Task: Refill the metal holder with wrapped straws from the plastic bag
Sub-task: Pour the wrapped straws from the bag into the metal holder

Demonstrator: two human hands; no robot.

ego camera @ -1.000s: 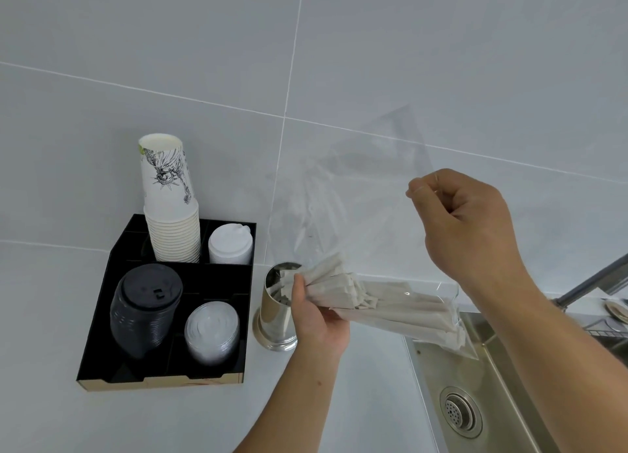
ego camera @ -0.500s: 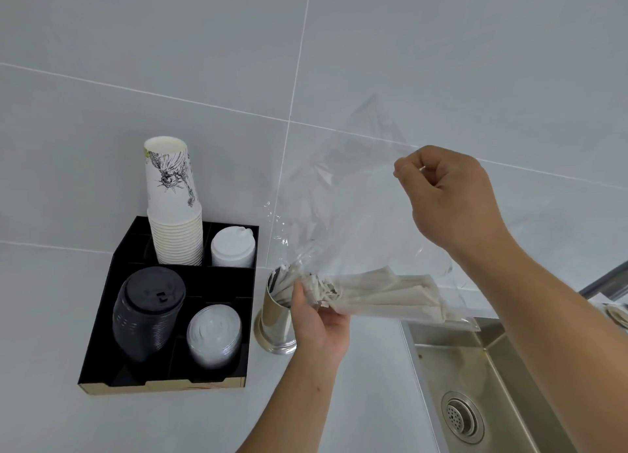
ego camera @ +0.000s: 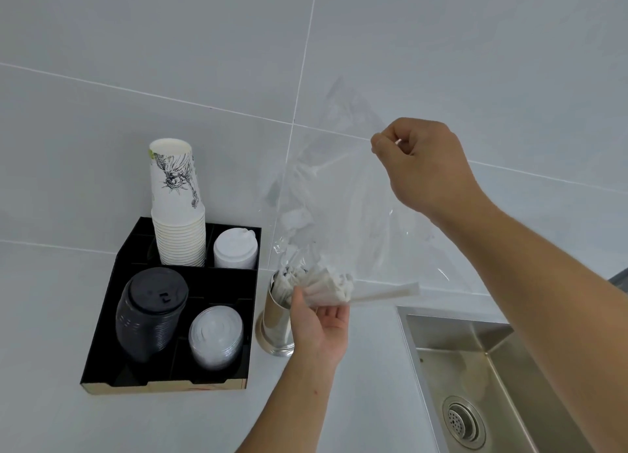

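2 hands are seen. The right hand [ego camera: 423, 167] is closed in a pinch on the upper edge of 1 clear plastic bag [ego camera: 343, 208], which is held up in front of the tiled wall [ego camera: 204, 61]. The left hand [ego camera: 319, 323] is half open, palm up, with its thumb pressed against a bundle of wrapped straws [ego camera: 323, 287]; the bundle's number cannot be counted. The bundle is held at the bag's lower mouth, right at the rim of 1 metal holder [ego camera: 277, 320]. 1 straw [ego camera: 387, 291] is seen sticking out to the right, nearly level. Some straw ends are already inside the holder, which stands upright on the white counter [ego camera: 356, 384], just right of 1 black organiser tray [ego camera: 163, 383].

4 stacks are held in the tray: 1 of paper cups [ego camera: 178, 208] at the back left, 1 of white lids [ego camera: 235, 247] at the back right, 1 of black lids [ego camera: 149, 313] at the front left, 1 of clear lids [ego camera: 215, 337] at the front right. 1 steel sink [ego camera: 475, 367] with 1 drain [ego camera: 458, 420] is set into the counter at the right.
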